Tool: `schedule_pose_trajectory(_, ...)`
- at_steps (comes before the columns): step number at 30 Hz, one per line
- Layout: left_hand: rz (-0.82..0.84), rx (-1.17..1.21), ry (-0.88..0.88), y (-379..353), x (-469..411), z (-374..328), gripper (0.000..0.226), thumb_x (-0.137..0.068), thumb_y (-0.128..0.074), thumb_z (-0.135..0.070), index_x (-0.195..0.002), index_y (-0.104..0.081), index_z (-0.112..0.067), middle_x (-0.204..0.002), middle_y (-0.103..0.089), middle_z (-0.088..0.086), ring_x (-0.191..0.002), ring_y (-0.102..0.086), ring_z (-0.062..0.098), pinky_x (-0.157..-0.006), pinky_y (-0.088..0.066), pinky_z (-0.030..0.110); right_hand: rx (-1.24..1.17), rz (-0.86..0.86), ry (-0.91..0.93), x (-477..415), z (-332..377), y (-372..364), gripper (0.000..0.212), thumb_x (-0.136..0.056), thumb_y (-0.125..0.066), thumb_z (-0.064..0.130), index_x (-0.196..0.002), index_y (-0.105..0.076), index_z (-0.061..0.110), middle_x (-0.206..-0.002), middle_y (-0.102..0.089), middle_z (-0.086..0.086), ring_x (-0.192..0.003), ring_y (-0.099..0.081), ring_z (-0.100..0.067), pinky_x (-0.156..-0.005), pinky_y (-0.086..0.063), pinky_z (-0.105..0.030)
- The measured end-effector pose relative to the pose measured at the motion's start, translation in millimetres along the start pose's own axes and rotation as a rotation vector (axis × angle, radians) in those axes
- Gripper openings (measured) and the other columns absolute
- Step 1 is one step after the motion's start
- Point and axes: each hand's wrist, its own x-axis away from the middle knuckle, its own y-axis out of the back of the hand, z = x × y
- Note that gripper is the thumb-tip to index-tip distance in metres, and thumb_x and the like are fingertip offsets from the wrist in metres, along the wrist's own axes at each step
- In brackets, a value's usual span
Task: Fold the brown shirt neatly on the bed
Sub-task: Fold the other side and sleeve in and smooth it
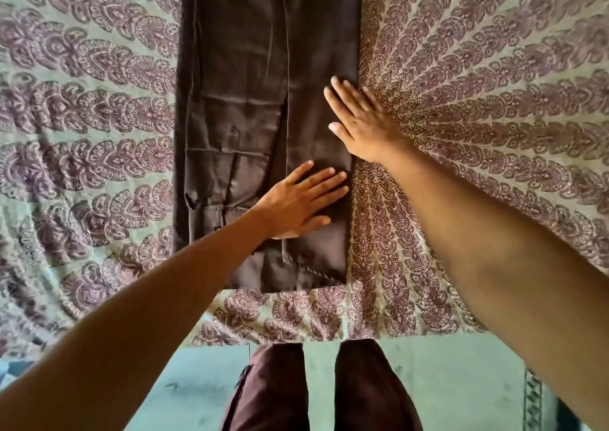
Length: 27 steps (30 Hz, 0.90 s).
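The brown shirt (pixel 250 77) lies on the bed as a long narrow strip, both sides folded inward, running from the near edge to the top of the view. A sleeve with a cuff lies folded along its left part. My left hand (pixel 300 199) rests flat on the shirt's lower right part, fingers straight and spread. My right hand (pixel 359 120) lies flat on the shirt's right folded edge, a little farther up, partly over the bedsheet.
The bed carries a pale green sheet (pixel 478 100) with a dark purple paisley print. Its near edge runs across the lower part of the view. Below it are my legs in dark maroon trousers (pixel 329 391) and a green floor (pixel 454 381).
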Motion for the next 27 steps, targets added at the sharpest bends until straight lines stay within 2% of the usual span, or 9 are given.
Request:
schedule_pose_trajectory(5,-0.038,0.019,-0.244,-29.7,56.5,-51.6,0.056,-0.092,-0.027,-0.051,-0.144,-0.029,-0.028,-0.150,-0.024,-0.001,-0.137,-0.034,0.020,-0.114,-0.008,0.047,0.016,-0.003,-0.028,0.8,2.4,1.1,0.069,-0.087,-0.004,0.047,-0.149,-0.007,0.016,-0.157,-0.005,-0.006,-0.145,-0.007,-0.021,-0.116,-0.004,-0.038)
schedule_pose_trajectory(9,-0.069,0.063,-0.351,-17.6,59.0,-45.1,0.057,-0.094,-0.028,-0.049,-0.145,-0.024,-0.026,-0.153,-0.020,0.001,-0.140,-0.025,0.017,-0.115,-0.010,0.044,-0.027,-0.018,-0.035,-0.1,6.4,4.0,0.068,-0.088,-0.010,0.045,-0.148,-0.014,0.014,-0.157,-0.011,-0.009,-0.144,-0.013,-0.023,-0.116,-0.008,-0.039)
schedule_pose_trajectory(11,-0.159,0.025,-0.243,-5.7,37.6,-21.1,0.060,-0.092,-0.027,-0.051,-0.144,-0.027,-0.022,-0.152,-0.025,0.004,-0.138,-0.028,0.018,-0.113,-0.015,0.045,-0.046,-0.020,-0.033,-0.5,6.7,4.8,0.069,-0.087,-0.014,0.045,-0.148,-0.017,0.012,-0.156,-0.013,-0.010,-0.144,-0.015,-0.024,-0.116,-0.009,-0.039)
schedule_pose_trajectory(14,-0.098,-0.014,-0.071,3.4,15.7,19.8,0.061,-0.092,-0.027,-0.050,-0.144,-0.031,-0.016,-0.149,-0.034,0.010,-0.135,-0.037,0.024,-0.111,-0.018,0.046,-0.073,-0.018,-0.033,1.1,5.6,4.9,0.069,-0.086,-0.017,0.045,-0.147,-0.020,0.013,-0.156,-0.014,-0.010,-0.143,-0.016,-0.025,-0.115,-0.012,-0.039)
schedule_pose_trajectory(19,-0.029,0.035,-0.185,-14.5,37.4,-0.2,0.062,-0.092,-0.025,-0.056,-0.145,-0.030,-0.023,-0.152,-0.030,0.006,-0.139,-0.029,0.022,-0.112,-0.014,0.050,-0.142,-0.058,-0.051,8.1,10.3,0.5,0.062,-0.090,-0.026,0.039,-0.145,-0.028,0.011,-0.154,-0.022,-0.012,-0.141,-0.023,-0.028,-0.114,-0.019,-0.044)
schedule_pose_trajectory(21,-0.016,0.102,-0.236,-8.5,46.1,-10.9,0.056,-0.094,-0.025,-0.055,-0.140,-0.039,-0.026,-0.149,-0.037,0.003,-0.137,-0.033,0.020,-0.111,-0.016,0.047,-0.217,-0.110,-0.088,10.8,19.1,-3.4,0.058,-0.089,-0.032,0.035,-0.142,-0.034,0.009,-0.151,-0.029,-0.014,-0.139,-0.028,-0.030,-0.113,-0.022,-0.047)
schedule_pose_trajectory(24,-0.106,0.338,-0.150,14.3,45.2,-1.9,0.041,-0.091,-0.038,-0.044,-0.118,-0.062,-0.023,-0.116,-0.067,0.000,-0.106,-0.064,0.018,-0.096,-0.041,0.036,-0.332,-0.200,-0.201,8.0,34.8,-4.6,0.055,-0.089,-0.037,0.035,-0.137,-0.042,0.009,-0.145,-0.038,-0.015,-0.135,-0.034,-0.033,-0.110,-0.025,-0.051)
schedule_pose_trajectory(25,-0.132,0.457,-0.056,25.4,43.8,6.1,0.036,-0.090,-0.041,-0.041,-0.113,-0.064,-0.024,-0.102,-0.071,-0.002,-0.092,-0.067,0.019,-0.084,-0.050,0.033,-0.369,-0.222,-0.239,5.7,39.4,-2.2,0.055,-0.089,-0.038,0.036,-0.137,-0.043,0.009,-0.144,-0.040,-0.016,-0.135,-0.035,-0.034,-0.109,-0.025,-0.052)
schedule_pose_trajectory(27,-0.161,0.631,0.221,47.9,41.0,35.3,0.036,-0.088,-0.042,-0.044,-0.113,-0.063,-0.029,-0.096,-0.071,-0.004,-0.083,-0.067,0.018,-0.071,-0.054,0.030,-0.418,-0.277,-0.273,-8.9,46.6,9.1,0.054,-0.090,-0.037,0.037,-0.137,-0.044,0.010,-0.143,-0.041,-0.016,-0.134,-0.035,-0.035,-0.109,-0.025,-0.053)
